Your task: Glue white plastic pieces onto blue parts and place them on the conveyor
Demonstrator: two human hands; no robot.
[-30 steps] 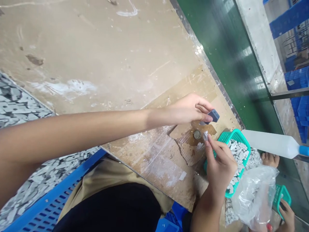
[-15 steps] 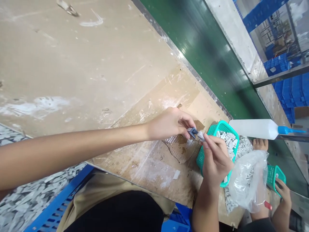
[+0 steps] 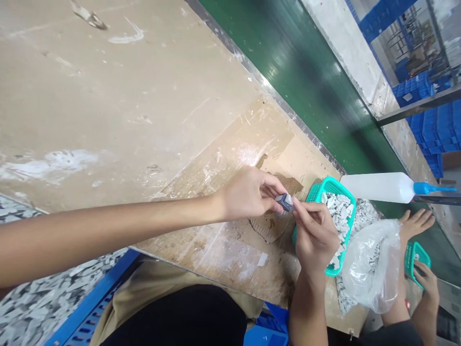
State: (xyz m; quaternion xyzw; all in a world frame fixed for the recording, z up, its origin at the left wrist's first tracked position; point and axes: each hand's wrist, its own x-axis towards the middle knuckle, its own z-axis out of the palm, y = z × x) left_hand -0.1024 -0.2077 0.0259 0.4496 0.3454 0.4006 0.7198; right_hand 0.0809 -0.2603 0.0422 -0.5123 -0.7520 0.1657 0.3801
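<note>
**Odds & ends rnd my bench (image 3: 144,110)**

Green strip (image 3: 288,72) runs along its far edge. White btl (image 3: 376,187) w/ blue nozzle (image 3: 422,188) is off to my R, clear plastic bag (image 3: 363,274) nr it. Small green basket (image 3: 409,257) past the bag. Metal bit (image 3: 88,16) lies upper L of my view, white smears (image 3: 54,163) below. Bkgd, upper R: stacked blue crates (image 3: 439,127).

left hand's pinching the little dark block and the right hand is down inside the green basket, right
No, the right hand isn't inside the green basket; the head view shows its fingertips at the little dark block, which the left hand is indeed pinching.
</note>
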